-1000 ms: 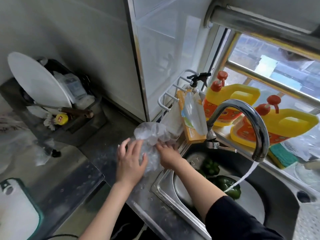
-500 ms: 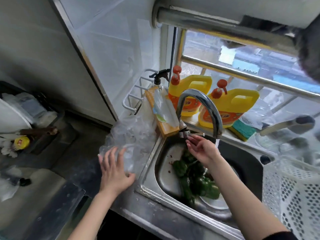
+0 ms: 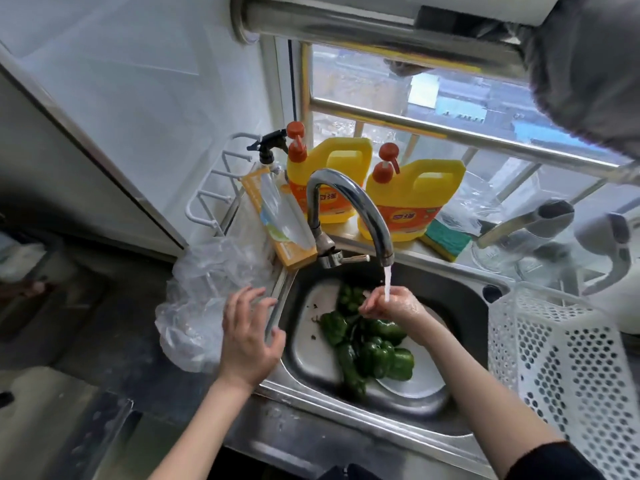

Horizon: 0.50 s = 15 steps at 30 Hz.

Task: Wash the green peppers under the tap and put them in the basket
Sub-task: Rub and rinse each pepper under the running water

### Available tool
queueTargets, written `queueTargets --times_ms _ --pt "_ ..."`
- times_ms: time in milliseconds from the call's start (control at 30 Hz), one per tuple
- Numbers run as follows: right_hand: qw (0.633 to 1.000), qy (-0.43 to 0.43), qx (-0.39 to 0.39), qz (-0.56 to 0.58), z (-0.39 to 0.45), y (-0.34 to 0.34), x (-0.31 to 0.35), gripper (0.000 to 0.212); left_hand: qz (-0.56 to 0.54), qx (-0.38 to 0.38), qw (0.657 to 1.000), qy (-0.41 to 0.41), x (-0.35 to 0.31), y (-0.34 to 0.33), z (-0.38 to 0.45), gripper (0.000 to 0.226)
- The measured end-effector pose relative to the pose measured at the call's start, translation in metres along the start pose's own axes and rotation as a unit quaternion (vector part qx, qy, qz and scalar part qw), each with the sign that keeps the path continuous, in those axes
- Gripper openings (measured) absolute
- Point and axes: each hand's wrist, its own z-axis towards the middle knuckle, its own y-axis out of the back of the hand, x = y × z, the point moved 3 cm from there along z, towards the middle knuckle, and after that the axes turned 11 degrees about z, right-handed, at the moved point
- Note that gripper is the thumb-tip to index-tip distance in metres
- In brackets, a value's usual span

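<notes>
Several green peppers lie piled in the steel sink. The curved tap runs, and its stream falls on my right hand, which hovers above the peppers with fingers loosely bent, holding nothing. My left hand hangs over the sink's left rim with fingers spread, beside a crumpled clear plastic bag on the counter. A white perforated basket stands to the right of the sink.
Two yellow detergent jugs, a spray bottle, an orange box and a green-and-yellow sponge line the windowsill behind the tap. A white wire rack hangs at the left wall. Kitchenware sits behind the basket.
My right hand left the plastic bag, went to the tap and now sits under the stream. My left hand let go of the bag and shifted toward the sink rim. The view turned right.
</notes>
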Motion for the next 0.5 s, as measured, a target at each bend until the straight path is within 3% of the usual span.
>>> queueTargets --times_ms 100,133,233,300,400,500 --pt "0.967 -0.067 -0.142 -0.199 0.006 0.030 -0.046 0.013 0.010 0.037 0.998 -0.045 -0.025 -0.024 0.007 0.031" --pt "0.960 -0.087 -0.156 -0.214 0.006 0.035 -0.060 0.021 0.012 0.056 0.997 -0.057 -0.033 -0.034 0.010 0.031" --pt "0.960 -0.209 -0.075 -0.169 0.007 0.029 -0.099 0.090 0.040 0.166 0.982 -0.085 -0.053 -0.063 0.015 0.038" --pt "0.949 -0.226 -0.045 -0.213 0.010 0.017 -0.116 0.107 0.060 0.264 0.959 -0.081 -0.065 -0.080 0.015 0.040" --pt "0.921 -0.151 -0.042 -0.357 0.020 0.005 -0.123 0.095 0.036 0.378 0.925 -0.019 -0.082 -0.102 0.019 0.038" --pt "0.921 -0.114 -0.024 -0.373 0.022 -0.001 -0.118 0.080 -0.026 0.468 0.879 0.085 -0.093 -0.124 0.020 0.031"
